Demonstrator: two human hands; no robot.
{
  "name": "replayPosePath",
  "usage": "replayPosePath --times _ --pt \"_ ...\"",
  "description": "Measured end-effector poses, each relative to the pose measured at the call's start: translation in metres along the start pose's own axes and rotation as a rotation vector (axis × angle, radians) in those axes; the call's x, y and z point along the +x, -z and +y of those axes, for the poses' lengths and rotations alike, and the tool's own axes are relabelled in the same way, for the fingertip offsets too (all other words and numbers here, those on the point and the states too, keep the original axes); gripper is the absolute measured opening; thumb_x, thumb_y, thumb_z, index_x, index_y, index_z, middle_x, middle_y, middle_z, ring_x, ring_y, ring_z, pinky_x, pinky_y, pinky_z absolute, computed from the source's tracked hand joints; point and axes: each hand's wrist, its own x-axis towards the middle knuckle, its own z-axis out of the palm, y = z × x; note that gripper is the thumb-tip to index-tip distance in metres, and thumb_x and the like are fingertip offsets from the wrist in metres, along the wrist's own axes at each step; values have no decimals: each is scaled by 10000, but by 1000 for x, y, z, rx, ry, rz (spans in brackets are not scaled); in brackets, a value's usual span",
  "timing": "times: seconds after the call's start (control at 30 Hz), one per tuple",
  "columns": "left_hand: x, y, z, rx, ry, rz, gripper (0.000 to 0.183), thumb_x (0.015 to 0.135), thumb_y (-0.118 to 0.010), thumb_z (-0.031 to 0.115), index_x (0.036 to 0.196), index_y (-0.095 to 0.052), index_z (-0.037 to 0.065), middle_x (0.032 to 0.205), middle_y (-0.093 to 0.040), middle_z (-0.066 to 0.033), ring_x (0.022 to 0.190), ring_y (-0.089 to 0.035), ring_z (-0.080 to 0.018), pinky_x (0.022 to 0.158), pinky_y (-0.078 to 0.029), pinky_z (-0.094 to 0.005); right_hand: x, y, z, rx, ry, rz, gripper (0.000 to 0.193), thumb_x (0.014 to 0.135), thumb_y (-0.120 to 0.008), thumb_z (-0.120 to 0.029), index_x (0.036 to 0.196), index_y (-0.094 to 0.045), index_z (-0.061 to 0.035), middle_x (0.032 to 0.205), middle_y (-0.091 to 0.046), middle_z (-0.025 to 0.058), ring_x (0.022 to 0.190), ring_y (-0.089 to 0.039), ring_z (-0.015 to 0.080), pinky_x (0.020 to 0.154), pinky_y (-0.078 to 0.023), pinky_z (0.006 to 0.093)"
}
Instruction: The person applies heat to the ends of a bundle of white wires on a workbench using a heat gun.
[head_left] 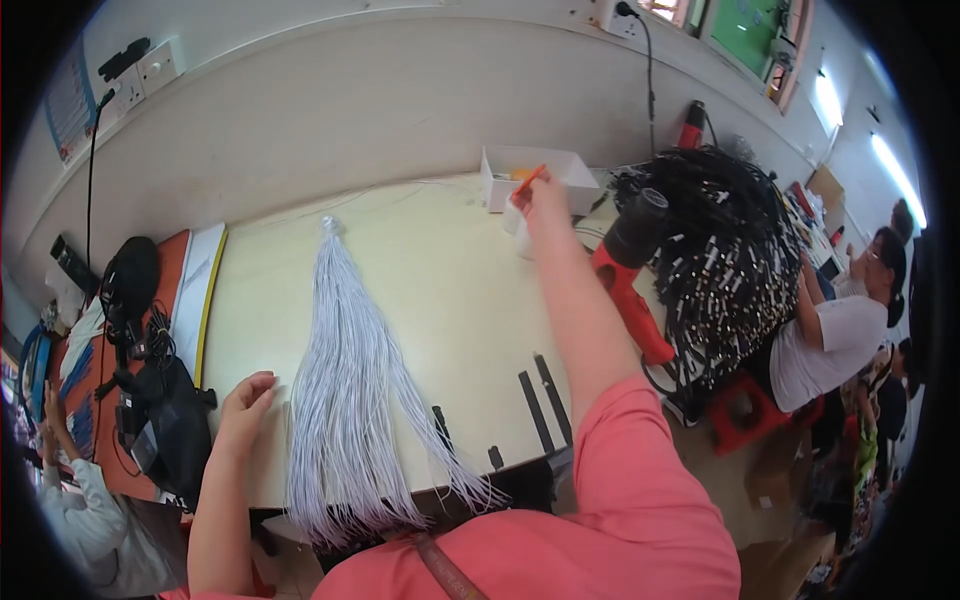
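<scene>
On the wall at far left we see a poster (70,110) covered in fine print, too small for us to read. Below it, a reddish-brown surface (178,252) carries a soft black bag (172,425) and tangled black cords, with pale lettering near its front edge. A white board (200,275) with a yellow rim lies along the left edge of the smooth cream table (258,290). Just inside that edge, toward the front, is our left hand (243,408), its fingers loosely curled, a narrow gap between thumb and forefinger.

Right of it lies the bundle of thin white wires (345,340), gathered into a tight, pale knob toward the table's back edge and fanning out, glossy and string-like, until the loose ends hang over the front edge. A brown strap (445,565) across our coral shirt bears small lettering. Flat black strips (535,410) lie by the front edge, right of the wires.

At the back edge, our right hand (545,203) pinches a slim orange stick (528,182) beside an open white box (492,190) with straight walls. At the right stand a red-and-black heat gun (625,290) and a bushy heap of black cables (715,270) with shiny metallic tips.
</scene>
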Motion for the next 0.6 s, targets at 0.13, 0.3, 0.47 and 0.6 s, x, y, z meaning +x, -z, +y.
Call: replayPosePath --times 0.13,0.3,0.47,0.6 --pt "-5 -1 8 -33 47 18 278 882 -549 41 1157 -565 15 1194 -566 -45 1100 -518 -135 984 -369 -283 48 -7 -1 2 8 63 144 843 -427 10 913 -539 -48 724 -543 58 537 -561 194 459 -508 322" --pt "-4 2 2 -47 35 13 282 879 -558 44 1159 -566 11 1172 -580 -44 1095 -517 -131 981 -369 -279 73 28 0 -697 338 -75 169 809 -589 -72 973 -592 -33 811 -608 105 736 -612 248 628 -511 335" --pt "-1 1 3 -11 43 15 278 887 -577 90 1155 -573 14 1128 -597 -34 1067 -522 -117 958 -372 -259 -39 -11 -3 -356 122 -236 297 846 -600 -143 1112 -561 -17 892 -637 68 854 -641 180 695 -506 295" --pt "-1 -2 5 -23 69 4 312 894 -569 125 1185 -559 11 1130 -599 -38 1067 -526 -118 948 -377 -255 -154 5 -7 -652 -137 -808 293 883 -559 -115 1157 -556 -11 955 -649 85 849 -640 152 713 -504 281"
